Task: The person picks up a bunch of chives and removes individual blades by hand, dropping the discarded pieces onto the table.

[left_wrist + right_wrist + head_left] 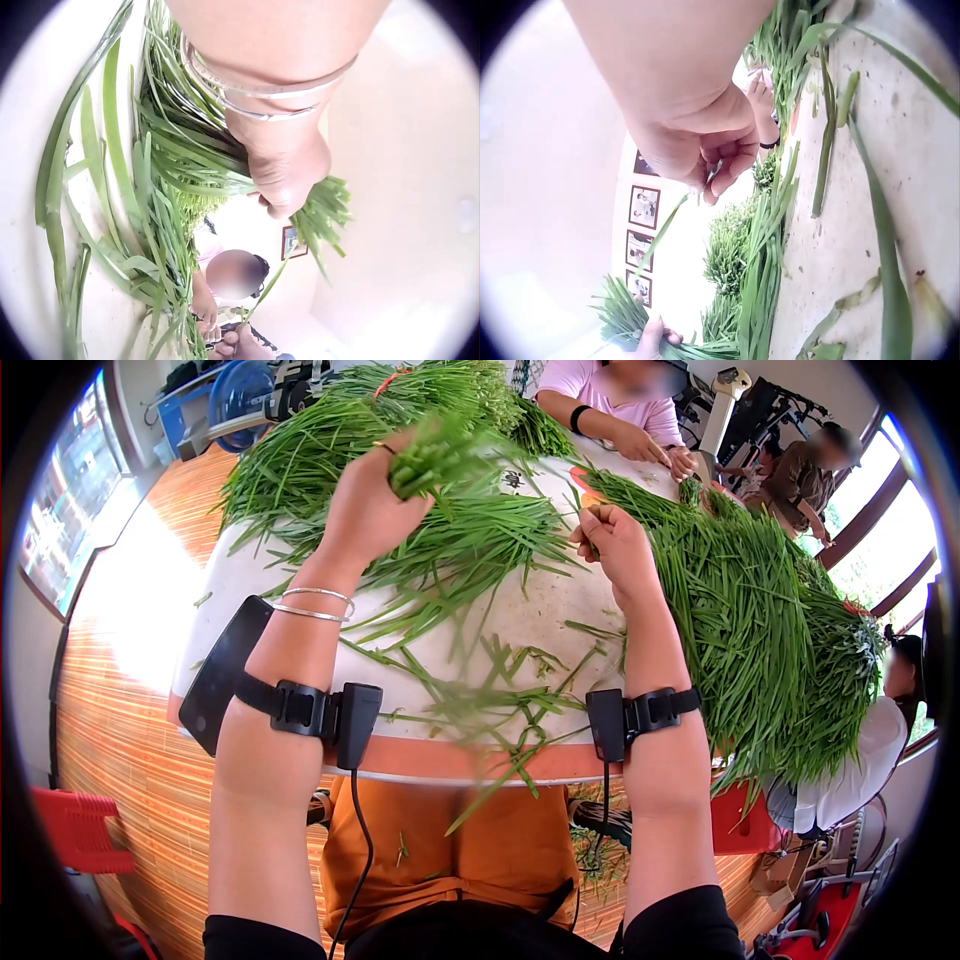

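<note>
My left hand (pixel 370 505) grips a thick bunch of green chives (pixel 428 468) above the table, its cut ends (pixel 328 214) sticking out past the thumb side in the left wrist view. To the right, my right hand (pixel 622 555) is raised near the same height, thumb and fingertips pinched together. From those fingertips a single chive blade (pixel 660 236) stretches toward the bunch in the right wrist view. Directly beneath the left hand, a loose pile of chives (pixel 450 560) spreads over the white tabletop (pixel 535 605).
A big heap of chives (pixel 740 620) covers the table's right side. Another heap (pixel 300 450) lies at the back left, partly tied with red string. Broken blades (pixel 525 705) litter the front, some over the edge. Opposite, a person in a pink shirt (pixel 640 410) works with both hands.
</note>
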Demonstrator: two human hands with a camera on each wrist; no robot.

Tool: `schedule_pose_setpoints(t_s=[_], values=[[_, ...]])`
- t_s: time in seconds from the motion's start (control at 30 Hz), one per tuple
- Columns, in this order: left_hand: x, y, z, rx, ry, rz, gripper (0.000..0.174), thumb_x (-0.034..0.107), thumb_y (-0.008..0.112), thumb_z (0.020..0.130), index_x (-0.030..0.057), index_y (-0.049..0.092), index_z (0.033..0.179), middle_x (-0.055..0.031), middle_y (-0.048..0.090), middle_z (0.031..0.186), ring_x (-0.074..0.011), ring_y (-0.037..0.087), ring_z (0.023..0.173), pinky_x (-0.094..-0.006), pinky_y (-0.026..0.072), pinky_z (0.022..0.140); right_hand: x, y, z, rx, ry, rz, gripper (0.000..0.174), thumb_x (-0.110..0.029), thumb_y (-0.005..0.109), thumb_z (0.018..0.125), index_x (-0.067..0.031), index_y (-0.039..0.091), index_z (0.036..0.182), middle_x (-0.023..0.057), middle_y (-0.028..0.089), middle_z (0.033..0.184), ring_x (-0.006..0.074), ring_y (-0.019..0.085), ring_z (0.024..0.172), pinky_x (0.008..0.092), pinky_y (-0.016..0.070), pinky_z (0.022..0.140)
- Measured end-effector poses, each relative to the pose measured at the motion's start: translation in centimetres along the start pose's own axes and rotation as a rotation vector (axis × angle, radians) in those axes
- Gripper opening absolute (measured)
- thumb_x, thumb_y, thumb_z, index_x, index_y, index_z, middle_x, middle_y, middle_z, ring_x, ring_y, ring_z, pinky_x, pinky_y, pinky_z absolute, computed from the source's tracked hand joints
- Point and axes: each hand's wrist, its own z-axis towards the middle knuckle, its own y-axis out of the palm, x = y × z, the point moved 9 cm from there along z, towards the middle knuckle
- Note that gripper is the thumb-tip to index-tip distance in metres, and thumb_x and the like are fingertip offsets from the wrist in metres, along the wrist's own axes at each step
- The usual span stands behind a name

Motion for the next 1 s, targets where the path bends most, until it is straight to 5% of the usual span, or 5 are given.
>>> schedule_pose_setpoints(t_s=[0.23, 0.57, 0.63, 0.83, 1.0], values=[[3.1, 2.6, -1.5, -0.264, 0.186, 0.269, 0.042, 0.01, 0.071, 0.065, 0.0012, 0.059, 0.104, -0.0149, 0.064, 0.086, -0.0286, 0.062, 0.078, -0.0304, 0.0474, 0.073, 0.9, 2.1, -0.2, -0.056, -0.012, -0.081, 0.023, -0.011, 0.057, 0.086, 0.004, 0.058, 0.103, 0.0047, 0.064, 0.079, 0.0074, 0.054, 0.064, 0.021, 0.0453, 0.062], [3.2, 6.3, -2.5, -0.567, 0.045, -0.062, 0.037, 0.0, 0.066, 0.066, 0.0039, 0.059, 0.102, -0.0096, 0.063, 0.086, -0.0159, 0.058, 0.076, -0.0275, 0.0451, 0.074, -3.0, 7.1, -2.4, -0.272, -0.185, -0.046, 0.03, 0.015, 0.053, 0.076, -0.0012, 0.055, 0.102, 0.0054, 0.063, 0.092, 0.0119, 0.059, 0.085, 0.0239, 0.0479, 0.076], [3.1, 6.1, -2.3, -0.513, 0.054, -0.044, 0.035, 0.005, 0.063, 0.063, 0.0049, 0.058, 0.098, -0.0169, 0.059, 0.077, -0.0335, 0.057, 0.073, -0.0337, 0.0454, 0.067, -3.5, 7.1, -3.1, -0.258, -0.236, 0.01, 0.03, 0.015, 0.054, 0.075, -0.0012, 0.055, 0.101, 0.0049, 0.062, 0.09, 0.012, 0.059, 0.084, 0.024, 0.0481, 0.075], [1.8, 6.3, -2.4, -0.521, 0.002, 0.046, 0.029, 0.004, 0.064, 0.068, 0.0038, 0.054, 0.095, -0.0112, 0.059, 0.075, -0.0206, 0.053, 0.066, -0.0285, 0.0438, 0.067, -3.0, 6.2, -2.0, -0.249, -0.322, 0.02, 0.023, 0.009, 0.056, 0.078, -0.0032, 0.058, 0.097, 0.0009, 0.06, 0.08, 0.0075, 0.056, 0.072, 0.0217, 0.046, 0.066], [2.6, 6.0, -2.1, -0.501, 0.032, 0.092, 0.031, 0.005, 0.064, 0.067, 0.0047, 0.052, 0.096, -0.0137, 0.059, 0.075, -0.0275, 0.054, 0.067, -0.0317, 0.0437, 0.065, -5.3, 2.5, -2.2, 0.065, -0.467, -0.056, 0.02, -0.015, 0.069, 0.077, -0.0054, 0.063, 0.093, -0.0001, 0.061, 0.082, 0.0069, 0.053, 0.068, 0.0213, 0.0417, 0.061]])
